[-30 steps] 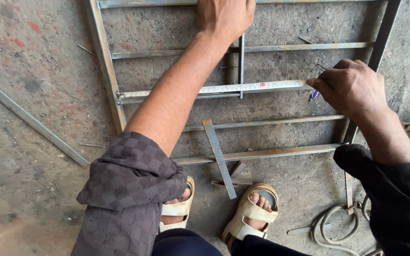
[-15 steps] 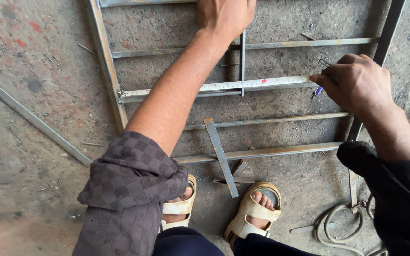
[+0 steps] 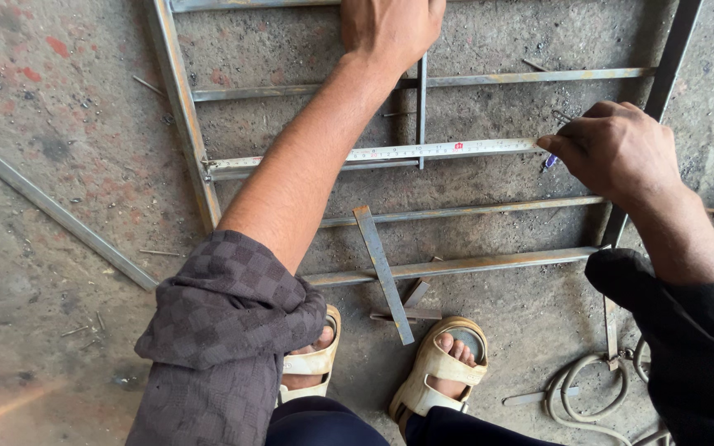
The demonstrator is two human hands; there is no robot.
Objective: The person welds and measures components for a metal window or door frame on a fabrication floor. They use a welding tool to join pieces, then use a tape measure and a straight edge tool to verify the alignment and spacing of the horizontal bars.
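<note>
Tape measure (image 3: 390,152) lies stretched along a rail of the metal frame (image 3: 182,107) | left hand (image 3: 392,26) beyond the tape, palm down on the frame's short upright bar (image 3: 421,103), grip not discernible | right hand (image 3: 617,151) at the tape's far end, fingers closed, pinching a blue-tipped marker (image 3: 549,161) against it.

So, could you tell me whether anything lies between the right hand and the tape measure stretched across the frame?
Nothing visible does. The right hand already rests at the end of the tape measure, with a small blue-tipped marker in its fingertips right at the tape. The left hand presses on the short upright bar further up the metal frame.
</note>
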